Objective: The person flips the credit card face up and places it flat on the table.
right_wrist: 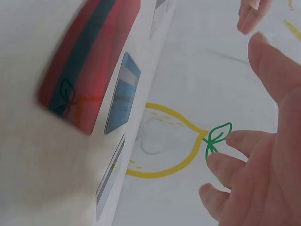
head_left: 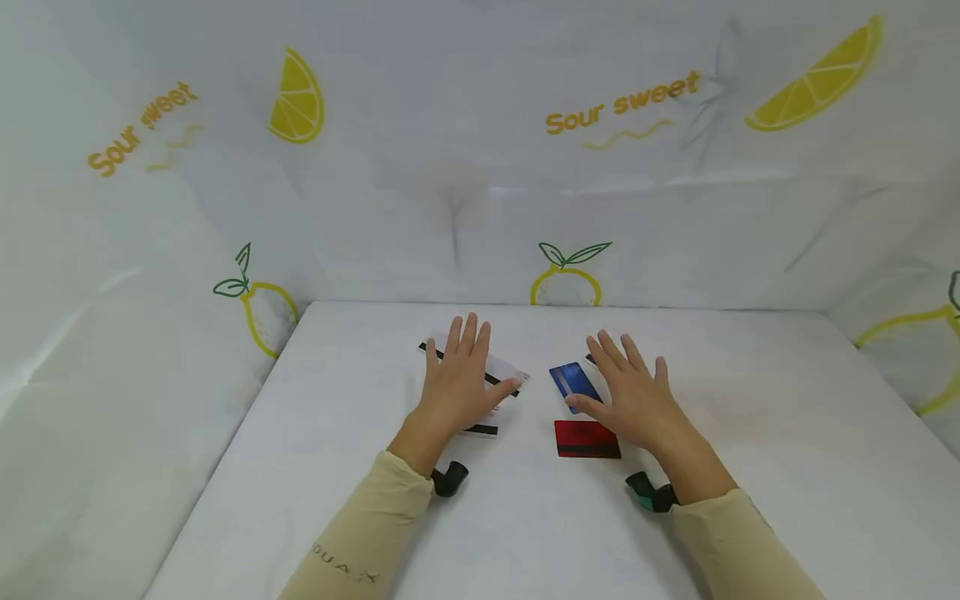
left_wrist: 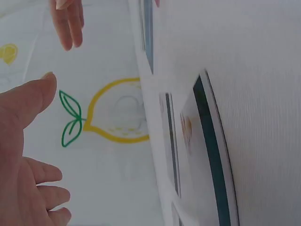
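Note:
My left hand (head_left: 459, 385) is held over the left side of the white table, fingers spread and holding nothing. Beneath it lie white cards with black stripes, one farther back (head_left: 507, 368) and one nearer (head_left: 482, 430), both partly covered by the hand in the head view. On the other side my right hand (head_left: 636, 402) hovers with spread fingers, also holding nothing. Its thumb overlaps a blue card (head_left: 572, 380). A red card (head_left: 587, 433) with a dark stripe lies just nearer. Behind the right fingers, the edge of another card (right_wrist: 111, 179) shows flat on the table.
The white tabletop (head_left: 315, 467) ends at a white backdrop (head_left: 420, 208) printed with lemons and lettering. Dark wrist mounts (head_left: 450, 480) sit under both wrists, and long beige sleeves (head_left: 367, 533) cover the forearms.

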`<act>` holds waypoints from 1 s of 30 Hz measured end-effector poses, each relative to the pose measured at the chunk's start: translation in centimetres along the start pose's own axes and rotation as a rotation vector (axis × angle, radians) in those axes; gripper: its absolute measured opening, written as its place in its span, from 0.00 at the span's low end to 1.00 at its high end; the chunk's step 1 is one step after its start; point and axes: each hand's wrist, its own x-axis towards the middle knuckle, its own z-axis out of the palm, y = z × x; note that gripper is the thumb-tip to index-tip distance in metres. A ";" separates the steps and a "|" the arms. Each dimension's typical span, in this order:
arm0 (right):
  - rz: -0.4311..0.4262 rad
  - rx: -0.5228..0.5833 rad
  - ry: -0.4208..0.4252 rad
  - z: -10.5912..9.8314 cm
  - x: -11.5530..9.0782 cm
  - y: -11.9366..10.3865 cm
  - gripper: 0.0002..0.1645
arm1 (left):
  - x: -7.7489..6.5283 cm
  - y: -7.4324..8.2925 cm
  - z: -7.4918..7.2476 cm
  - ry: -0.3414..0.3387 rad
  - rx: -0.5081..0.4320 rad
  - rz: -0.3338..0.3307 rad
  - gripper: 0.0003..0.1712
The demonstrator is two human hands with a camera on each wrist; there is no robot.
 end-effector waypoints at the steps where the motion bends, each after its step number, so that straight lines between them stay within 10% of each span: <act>1: -0.010 0.021 -0.008 0.0 -0.2 0.1 0.60 | 0.0 0.4 0.0 -0.003 0.000 0.016 0.58; 14: -0.030 0.087 -0.182 0.3 -2.7 2.8 0.54 | -0.4 6.6 3.2 -0.217 -0.009 0.168 0.51; 30: -0.040 0.122 -0.239 1.4 -2.9 3.0 0.33 | -1.0 7.5 3.9 -0.269 0.010 0.213 0.25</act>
